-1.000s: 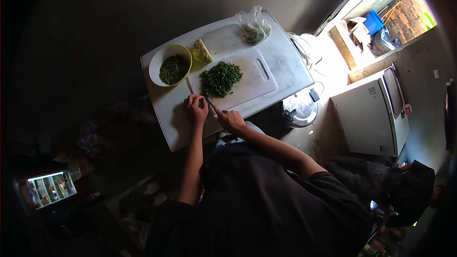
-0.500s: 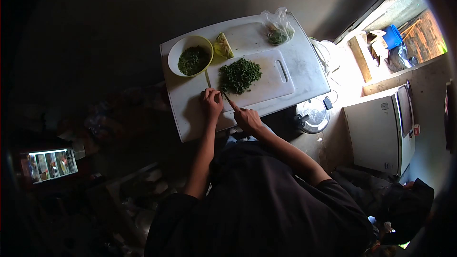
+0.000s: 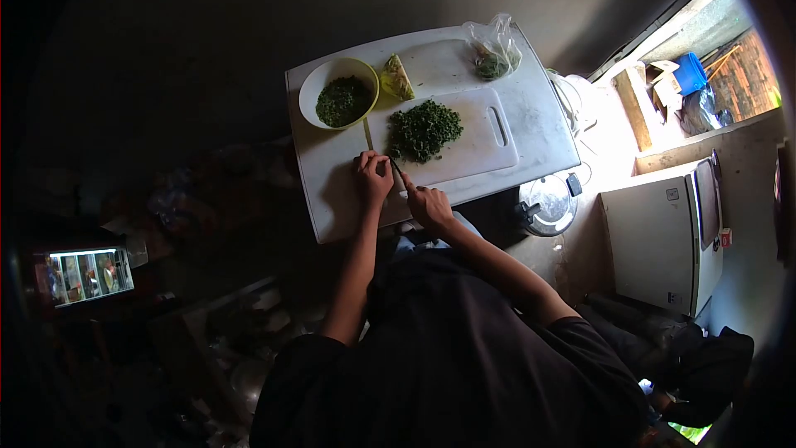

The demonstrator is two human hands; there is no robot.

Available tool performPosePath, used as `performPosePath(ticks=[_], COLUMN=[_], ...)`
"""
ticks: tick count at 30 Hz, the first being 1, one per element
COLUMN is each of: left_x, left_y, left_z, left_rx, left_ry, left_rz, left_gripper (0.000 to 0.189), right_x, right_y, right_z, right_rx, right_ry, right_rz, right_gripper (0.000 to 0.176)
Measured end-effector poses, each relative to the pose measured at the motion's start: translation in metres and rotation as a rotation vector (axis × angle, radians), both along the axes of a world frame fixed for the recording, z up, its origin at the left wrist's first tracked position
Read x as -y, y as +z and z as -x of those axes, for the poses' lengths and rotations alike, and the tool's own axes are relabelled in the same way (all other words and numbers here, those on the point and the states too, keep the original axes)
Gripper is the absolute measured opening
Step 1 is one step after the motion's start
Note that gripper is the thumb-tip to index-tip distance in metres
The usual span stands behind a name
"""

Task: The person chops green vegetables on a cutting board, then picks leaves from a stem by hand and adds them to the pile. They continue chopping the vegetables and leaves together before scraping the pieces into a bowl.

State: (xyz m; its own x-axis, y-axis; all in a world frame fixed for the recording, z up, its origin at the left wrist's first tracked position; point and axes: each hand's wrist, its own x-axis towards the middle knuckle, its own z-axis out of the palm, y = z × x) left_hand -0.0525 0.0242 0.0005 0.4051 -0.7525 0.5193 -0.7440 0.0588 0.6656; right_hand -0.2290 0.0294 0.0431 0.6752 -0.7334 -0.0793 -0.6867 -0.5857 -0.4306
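Observation:
My right hand point(image 3: 429, 207) is wrapped round the handle of a knife point(image 3: 397, 170), its dark blade pointing up and left over the near left edge of the white cutting board point(image 3: 481, 159). Close to the blade tip is my left hand point(image 3: 376, 177), fingers curled and thumb drawn in; whatever it pinches is too small to make out. A heap of finely chopped green leaves point(image 3: 424, 130) lies on the board, just beyond the blade. Left of the board stands a pale yellow bowl point(image 3: 309, 102) holding more chopped greens point(image 3: 342, 102).
Behind the board sit a yellowish-green wedge point(image 3: 397, 79), perhaps cabbage, and a clear plastic bag point(image 3: 495, 54) with greens inside. Right of the white table point(image 3: 537, 108), a lidded metal pot point(image 3: 551, 206) stands low beside a white fridge point(image 3: 651, 236). A person in dark clothes point(image 3: 705, 369) is at lower right.
The view has shifted slightly, so the table appears a little further right. Both hands stay close together at the board's edge, the knife still in my right hand. The heap looks much the same.

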Motion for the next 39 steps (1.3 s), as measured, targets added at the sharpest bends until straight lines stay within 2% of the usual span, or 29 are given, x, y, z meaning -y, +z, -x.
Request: performPosePath(ticks=[3, 5, 11, 14, 18, 24, 26, 29, 32, 39], left_x=[0.0, 0.0, 0.003, 0.002, 0.001, 0.003, 0.003, 0.002, 0.0, 0.0], left_y=[0.001, 0.001, -0.011, -0.009, -0.011, -0.018, -0.017, -0.014, -0.009, -0.008], left_z=[0.0, -0.001, -0.006, -0.004, -0.003, -0.006, -0.005, -0.002, -0.002, -0.002], left_rx=[0.024, 0.03, -0.016, -0.006, -0.052, -0.02, -0.019, -0.066, -0.016, 0.005], left_ry=[0.014, 0.022, -0.036, -0.006, -0.003, -0.008, -0.004, -0.004, 0.008, 0.016], left_rz=[0.004, -0.001, 0.016, 0.037, 0.06, 0.059, 0.045, 0.048, 0.038, 0.029], left_gripper=[0.008, 0.008, 0.009, 0.009, 0.01, 0.009, 0.008, 0.007, 0.007, 0.007], right_x=[-0.002, -0.004, 0.015, 0.01, 0.009, 0.01, 0.009, 0.006, 0.006, 0.003], right_y=[-0.001, -0.011, -0.013, 0.002, 0.001, 0.005, 0.006, -0.001, -0.015, -0.009], right_z=[0.005, 0.007, -0.006, 0.002, 0.015, 0.012, 0.01, 0.011, 0.009, 0.007], right_rx=[-0.048, 0.018, 0.072, 0.029, 0.024, 0.077, -0.024, 0.005, 0.039, 0.056], right_ry=[-0.007, -0.025, -0.028, -0.03, -0.029, -0.042, -0.015, -0.009, -0.018, -0.004], right_rz=[-0.035, 0.045, 0.075, 0.012, 0.036, 0.026, -0.018, -0.035, -0.004, 0.043], right_gripper=[0.068, 0.062, 0.059, 0.064, 0.059, 0.062, 0.065, 0.065, 0.064, 0.064])
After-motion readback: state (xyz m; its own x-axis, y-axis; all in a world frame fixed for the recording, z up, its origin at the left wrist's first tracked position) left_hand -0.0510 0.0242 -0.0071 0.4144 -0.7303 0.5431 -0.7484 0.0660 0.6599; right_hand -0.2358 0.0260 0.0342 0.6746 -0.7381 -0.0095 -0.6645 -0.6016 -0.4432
